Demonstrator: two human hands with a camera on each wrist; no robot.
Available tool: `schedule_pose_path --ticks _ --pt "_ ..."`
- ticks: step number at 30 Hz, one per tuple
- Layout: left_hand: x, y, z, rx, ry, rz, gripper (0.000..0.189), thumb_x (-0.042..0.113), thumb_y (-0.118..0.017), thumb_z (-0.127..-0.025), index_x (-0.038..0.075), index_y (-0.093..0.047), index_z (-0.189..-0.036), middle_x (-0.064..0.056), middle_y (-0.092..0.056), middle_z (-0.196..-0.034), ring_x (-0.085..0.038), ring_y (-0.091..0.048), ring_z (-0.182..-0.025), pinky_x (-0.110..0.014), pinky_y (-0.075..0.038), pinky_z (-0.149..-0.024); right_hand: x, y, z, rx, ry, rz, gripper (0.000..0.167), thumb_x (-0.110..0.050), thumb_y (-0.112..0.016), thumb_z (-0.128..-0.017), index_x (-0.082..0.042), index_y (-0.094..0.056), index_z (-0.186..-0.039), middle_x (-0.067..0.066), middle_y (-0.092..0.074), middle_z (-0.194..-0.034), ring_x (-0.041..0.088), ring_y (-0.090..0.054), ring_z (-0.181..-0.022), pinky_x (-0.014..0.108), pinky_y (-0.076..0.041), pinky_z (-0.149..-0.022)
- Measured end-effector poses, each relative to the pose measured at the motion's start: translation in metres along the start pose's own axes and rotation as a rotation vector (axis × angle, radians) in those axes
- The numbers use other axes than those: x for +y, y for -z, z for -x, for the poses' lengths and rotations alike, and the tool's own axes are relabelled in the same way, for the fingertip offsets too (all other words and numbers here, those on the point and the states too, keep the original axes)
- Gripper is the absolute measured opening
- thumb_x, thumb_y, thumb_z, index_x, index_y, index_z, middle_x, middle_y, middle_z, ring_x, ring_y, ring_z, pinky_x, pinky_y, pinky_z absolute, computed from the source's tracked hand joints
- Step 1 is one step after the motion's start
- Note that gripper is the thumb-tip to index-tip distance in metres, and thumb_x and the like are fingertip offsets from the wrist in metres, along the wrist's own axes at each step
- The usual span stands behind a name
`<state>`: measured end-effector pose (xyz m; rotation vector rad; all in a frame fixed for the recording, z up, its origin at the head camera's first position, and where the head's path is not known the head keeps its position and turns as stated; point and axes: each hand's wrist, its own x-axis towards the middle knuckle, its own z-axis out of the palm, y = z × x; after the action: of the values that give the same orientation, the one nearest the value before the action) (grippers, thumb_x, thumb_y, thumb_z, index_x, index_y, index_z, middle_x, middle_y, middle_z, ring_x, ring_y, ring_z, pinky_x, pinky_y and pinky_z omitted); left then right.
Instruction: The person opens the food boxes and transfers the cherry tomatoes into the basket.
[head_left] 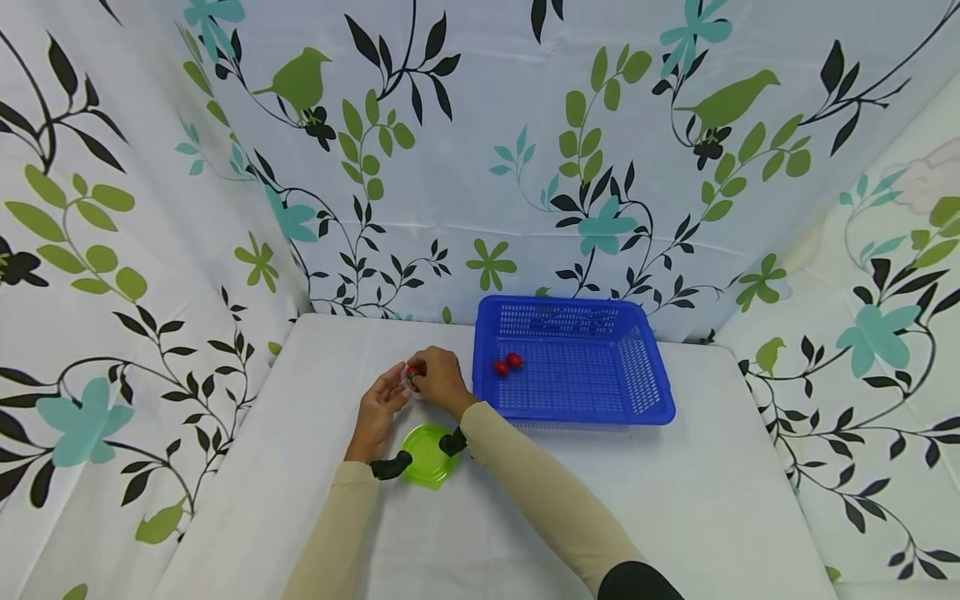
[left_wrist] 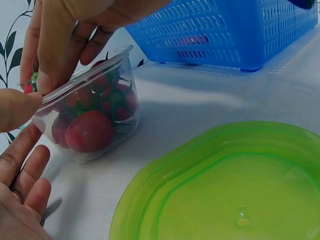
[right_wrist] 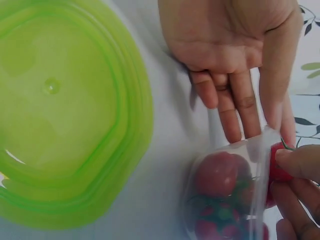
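A clear plastic container (left_wrist: 75, 157) with several red tomatoes (left_wrist: 90, 131), green stems on them, stands on the white table. My left hand (head_left: 377, 414) holds it at the near left, thumb on the rim and fingers along its side. At the container's mouth, my right hand (head_left: 442, 379) pinches a red tomato (right_wrist: 277, 165) between thumb and fingers. Close by, on the near side and below both wrists, lies a translucent green lid (head_left: 430, 458). In the head view the hands hide most of the container.
A blue perforated basket (head_left: 577, 417) stands to the right of the hands, with two red tomatoes (head_left: 501, 367) inside at its left. Patterned curtains (head_left: 525, 208) rise behind and at both sides of the white table (head_left: 675, 500).
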<state>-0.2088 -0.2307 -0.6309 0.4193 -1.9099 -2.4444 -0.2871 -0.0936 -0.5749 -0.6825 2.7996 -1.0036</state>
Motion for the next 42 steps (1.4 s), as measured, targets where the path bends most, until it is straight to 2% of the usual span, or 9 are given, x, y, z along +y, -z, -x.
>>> schedule_pose_path --ticks 10,15,21,25,34,42 --pt "-0.001 -0.001 0.002 0.009 0.005 -0.002 0.059 0.002 -0.064 -0.104 0.02 -0.05 -0.158 -0.004 -0.049 -0.164 -0.024 -0.045 -0.146 -0.013 -0.05 -0.099 -0.008 0.021 0.007 0.042 0.01 -0.119 0.027 -0.009 -0.078 -0.096 -0.013 -0.08 -0.122 0.002 -0.076 -0.112 0.014 -0.07 -0.102 0.027 -0.059 -0.096" --pt "0.0 -0.001 0.003 0.0 0.004 -0.008 0.061 0.001 -0.064 -0.104 0.018 -0.047 -0.16 -0.004 -0.047 -0.167 -0.025 -0.044 -0.149 -0.011 -0.05 -0.098 -0.011 0.037 0.009 0.064 -0.006 -0.186 0.027 -0.01 -0.079 -0.096 -0.014 -0.08 -0.123 0.003 -0.078 -0.116 0.018 -0.072 -0.112 0.036 -0.059 -0.102" --pt "0.001 -0.001 0.003 -0.008 -0.01 -0.012 0.061 0.002 -0.064 -0.104 0.016 -0.046 -0.161 -0.006 -0.046 -0.168 -0.027 -0.041 -0.15 -0.01 -0.048 -0.099 -0.007 0.058 0.011 0.106 -0.007 -0.22 0.029 -0.011 -0.08 -0.095 -0.016 -0.079 -0.124 0.002 -0.079 -0.117 0.018 -0.074 -0.113 0.034 -0.06 -0.1" --pt "0.0 0.0 0.001 -0.01 -0.021 -0.013 0.062 0.0 -0.062 -0.104 0.014 -0.045 -0.162 -0.008 -0.046 -0.167 -0.027 -0.041 -0.15 -0.01 -0.047 -0.1 -0.001 0.073 0.014 0.123 -0.001 -0.292 0.029 -0.008 -0.08 -0.094 -0.012 -0.079 -0.123 0.003 -0.079 -0.117 0.021 -0.074 -0.112 0.035 -0.062 -0.096" --pt "-0.002 -0.001 -0.001 -0.016 -0.013 -0.034 0.062 0.0 -0.063 -0.104 0.015 -0.045 -0.162 -0.006 -0.046 -0.168 -0.027 -0.04 -0.152 -0.01 -0.045 -0.102 0.021 0.099 0.019 0.186 -0.018 -0.375 0.031 -0.008 -0.08 -0.095 -0.009 -0.078 -0.126 0.006 -0.079 -0.118 0.025 -0.074 -0.111 0.039 -0.063 -0.089" --pt "-0.002 -0.003 0.0 -0.023 -0.008 -0.034 0.061 0.001 -0.061 -0.105 0.017 -0.045 -0.162 -0.004 -0.046 -0.168 -0.026 -0.039 -0.153 -0.008 -0.044 -0.102 0.044 0.118 0.025 0.245 -0.048 -0.405 0.029 -0.008 -0.079 -0.096 -0.009 -0.078 -0.125 0.007 -0.08 -0.118 0.025 -0.075 -0.113 0.047 -0.057 -0.107"
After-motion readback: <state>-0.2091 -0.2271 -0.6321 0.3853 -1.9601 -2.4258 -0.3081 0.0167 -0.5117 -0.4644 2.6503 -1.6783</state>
